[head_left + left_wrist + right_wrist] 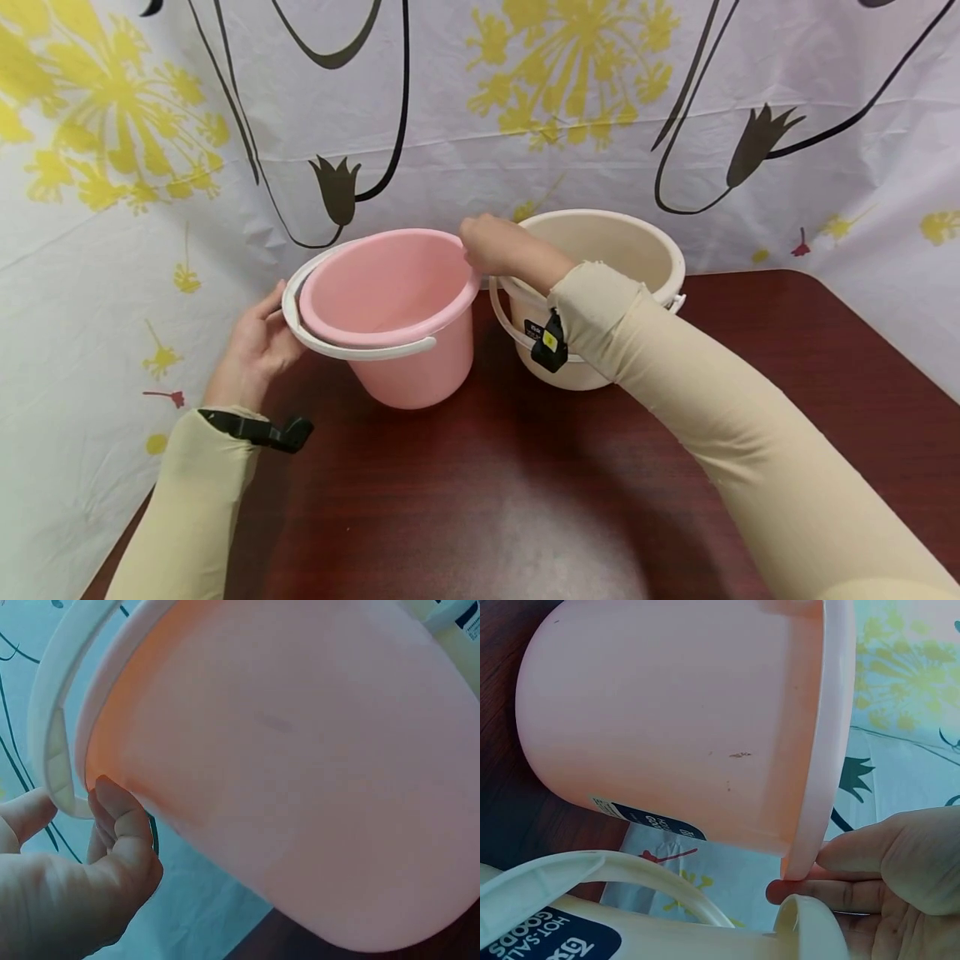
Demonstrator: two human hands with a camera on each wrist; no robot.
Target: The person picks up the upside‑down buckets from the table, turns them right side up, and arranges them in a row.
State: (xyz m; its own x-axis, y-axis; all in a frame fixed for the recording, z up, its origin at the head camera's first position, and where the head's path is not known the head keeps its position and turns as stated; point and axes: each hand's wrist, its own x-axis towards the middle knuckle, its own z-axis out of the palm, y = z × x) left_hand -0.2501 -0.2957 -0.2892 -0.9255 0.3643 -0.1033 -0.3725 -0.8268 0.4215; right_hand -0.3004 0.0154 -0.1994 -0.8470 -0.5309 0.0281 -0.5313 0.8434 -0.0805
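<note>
A pink bucket [412, 358] stands left of centre, its mouth facing up and slightly toward me. I cannot tell whether its base touches the table. Its white handle [360, 352] lies down along the left and front of the rim. At the bucket's left side my left hand [258, 342] holds the rim and handle; the left wrist view shows curled fingers [124, 814] beneath the rim. My right hand [506, 246] pinches the right rim between thumb and fingers, as the right wrist view shows. Close beside it stands a cream bucket [577, 372], partly hidden by my right forearm.
The cream bucket's handle [507, 321] hangs down its front, near a dark label [559, 937]. Both buckets are at the back of a dark red-brown table [420, 508]. A patterned cloth [450, 117] hangs behind and to the left.
</note>
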